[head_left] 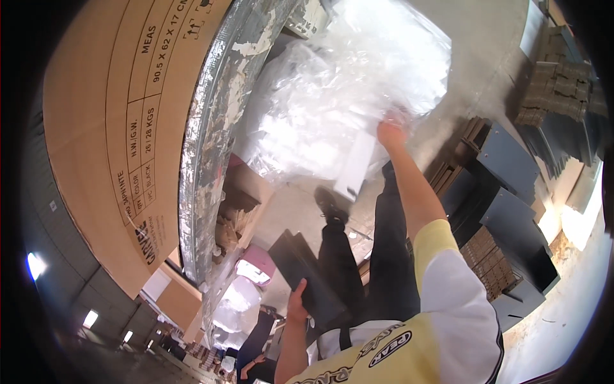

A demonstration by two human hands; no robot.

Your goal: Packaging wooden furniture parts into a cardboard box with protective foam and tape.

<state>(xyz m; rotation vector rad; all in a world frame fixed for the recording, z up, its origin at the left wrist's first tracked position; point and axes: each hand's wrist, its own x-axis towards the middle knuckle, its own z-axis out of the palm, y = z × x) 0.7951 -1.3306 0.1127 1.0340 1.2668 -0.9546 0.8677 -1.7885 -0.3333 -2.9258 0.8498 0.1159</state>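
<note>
2 hands at work: each one has hold of something different.
Right hand: the right hand (391, 133) reaches out far ahead, arm stretched, fingers closed into the lower edge of a big bundle of clear plastic wrap (345, 96).
Plastic wrap: crumpled and bulky, it fills the far centre of the scene, hanging above the grey floor (476, 57) and brushing against the worn metal rim (211, 121) on its left.
Left hand: the left hand (296, 309) sits near, low in the centre, fingers wrapped round the edge of a dark flat panel (306, 265); the grip is closed on it.
Dark panel: tilted, its far end pointing up and left, just beside the person's dark trouser legs (364, 256).
Left side: a large brown cardboard carton (109, 128) with printed markings leans beyond the metal rim.
Right side: dark grey cabinet pieces (511, 211) lie on the floor, with folded brown cardboard stacks (491, 259) near them and more stacks (556, 89) farther off.
Clothing: yellow and white shirt sleeve (448, 281) on the right arm.
</note>
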